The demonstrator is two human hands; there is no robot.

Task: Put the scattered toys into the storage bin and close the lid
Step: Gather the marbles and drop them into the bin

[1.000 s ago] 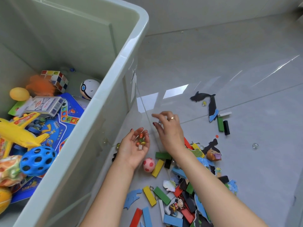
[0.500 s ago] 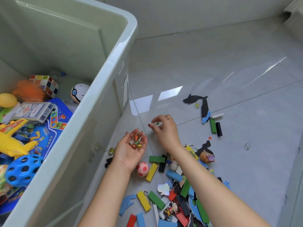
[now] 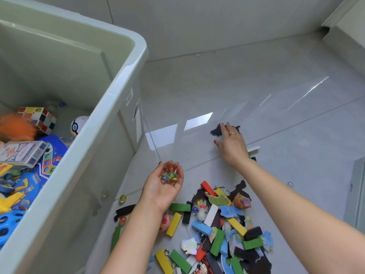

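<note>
My left hand (image 3: 165, 182) is palm up beside the pale green storage bin (image 3: 110, 95), its fingers curled up around several coloured marbles (image 3: 170, 175). My right hand (image 3: 231, 144) reaches farther out over the floor. Its straight fingers lie on a black fish-shaped cutout (image 3: 215, 131) and hide most of it. A pile of scattered toys (image 3: 217, 224) lies on the floor under my forearms: coloured blocks, flat cutouts and small figures. Inside the bin I see a puzzle cube (image 3: 37, 117), a card box (image 3: 21, 153) and a blue holed ball (image 3: 7, 224).
Loose marbles lie by the bin wall (image 3: 122, 198) and far right on the tiles (image 3: 290, 183). A white block (image 3: 253, 149) sits just right of my right wrist. The glossy grey floor runs back to a wall. No lid is in view.
My right hand has left the spot near my left palm and moved forward and right onto the black cutout. My left hand still cups the marbles.
</note>
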